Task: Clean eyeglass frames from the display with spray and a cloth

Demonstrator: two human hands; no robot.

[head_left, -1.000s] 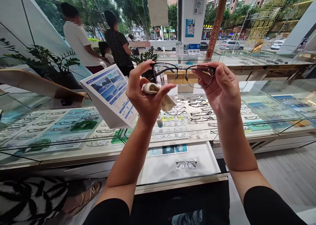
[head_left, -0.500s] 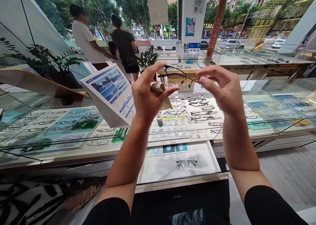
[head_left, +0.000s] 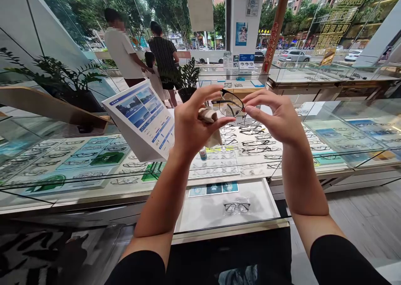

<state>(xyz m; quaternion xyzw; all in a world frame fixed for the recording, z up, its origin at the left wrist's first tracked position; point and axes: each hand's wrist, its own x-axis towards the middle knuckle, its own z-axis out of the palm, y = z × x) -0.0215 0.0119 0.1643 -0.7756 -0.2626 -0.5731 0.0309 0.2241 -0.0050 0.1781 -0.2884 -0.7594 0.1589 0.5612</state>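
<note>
A pair of thin-framed eyeglasses (head_left: 242,103) is held up over the glass counter, in front of me, between both hands. My left hand (head_left: 191,124) has its index fingertip at the frame's upper left corner and its thumb by the lower rim. Tucked into that same hand, a beige cloth (head_left: 213,139) hangs below the fingers. With fingers and thumb together, my right hand (head_left: 277,114) pinches the frame near the bridge and partly hides the right lens. One temple shows behind the left lens.
Several rows of eyeglasses (head_left: 255,143) lie in the glass display counter (head_left: 332,151). A printed stand card (head_left: 144,118) and a small bottle (head_left: 203,153) stand left of centre. Below, an open drawer (head_left: 200,218) holds bagged eyeglasses (head_left: 237,208). People (head_left: 119,51) are beyond the counter.
My left hand has moved right with the cloth, and the eyeglasses have turned and shifted slightly. My right hand has moved a little left. The people in the background have moved right.
</note>
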